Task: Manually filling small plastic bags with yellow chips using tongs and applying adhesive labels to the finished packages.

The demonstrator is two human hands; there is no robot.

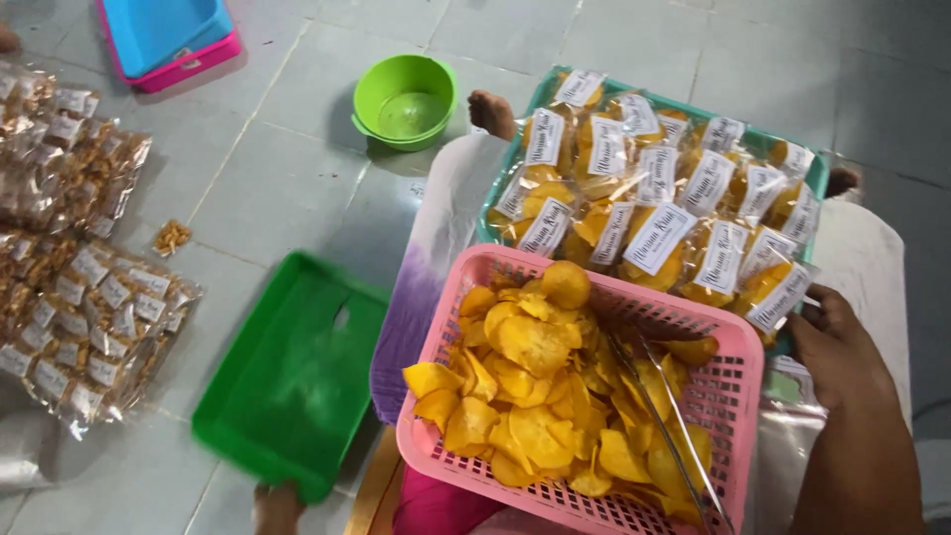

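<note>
Left hand [275, 507] at bottom edge, fingers at near corner of green tray [297, 372]; mostly cut off by frame, grip cannot be told. Tray long axis runs away from hand, up-right, flat on tiled floor [277, 168].

Right hand [837, 347] just right of pink basket [733, 381] of yellow chips [535, 396], fingers curled on bagged chip packet [783, 297] at near-right corner of teal tray [814, 178]. Metal tongs [664, 416] lie in basket, left of right hand, handles toward viewer.

Further off: green bowl [404, 99].
</note>
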